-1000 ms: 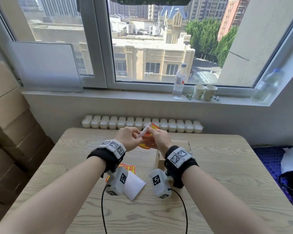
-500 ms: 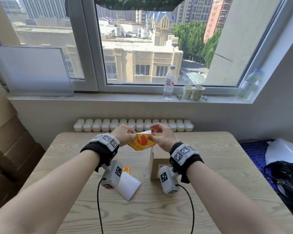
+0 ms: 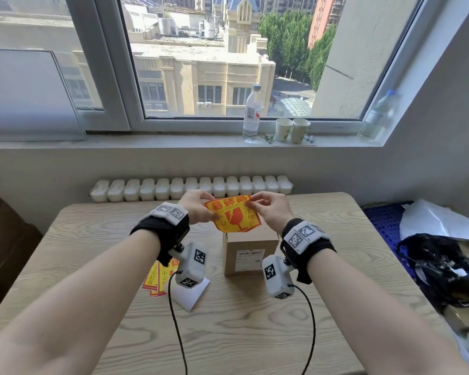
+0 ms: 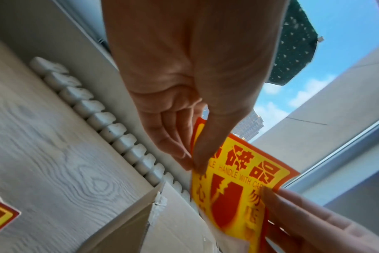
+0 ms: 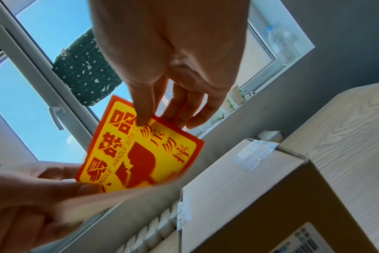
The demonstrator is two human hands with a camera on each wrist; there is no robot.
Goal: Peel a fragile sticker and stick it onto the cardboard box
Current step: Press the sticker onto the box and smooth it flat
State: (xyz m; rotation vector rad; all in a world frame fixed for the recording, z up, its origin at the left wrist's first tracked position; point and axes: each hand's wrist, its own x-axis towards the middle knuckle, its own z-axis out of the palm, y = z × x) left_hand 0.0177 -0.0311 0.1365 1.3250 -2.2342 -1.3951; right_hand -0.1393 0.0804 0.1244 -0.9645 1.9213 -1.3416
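A yellow and red fragile sticker point(image 3: 234, 213) point(image 4: 238, 186) point(image 5: 138, 152) hangs in the air above the far end of a brown cardboard box point(image 3: 248, 251) point(image 5: 249, 196). My left hand point(image 3: 198, 205) point(image 4: 195, 159) pinches its left edge, along with a pale backing sheet point(image 5: 110, 203) that curls away below. My right hand point(image 3: 266, 209) point(image 5: 149, 118) pinches the sticker's upper right corner between thumb and fingers. The sticker's printed face is toward me. The box stands on the wooden table point(image 3: 228, 320), taped shut, with a white barcode label point(image 3: 250, 253) on its near side.
More fragile stickers point(image 3: 159, 276) and a white backing sheet point(image 3: 191, 293) lie on the table left of the box. A white radiator point(image 3: 191, 186) runs behind the table. A bottle point(image 3: 251, 112) and two paper cups point(image 3: 291, 129) stand on the windowsill. A black bag point(image 3: 439, 266) sits at the right.
Both hands have spread apart and the sticker has unfolded from a curled state to nearly flat, its printed face turned toward me. It sits over the box's far end.
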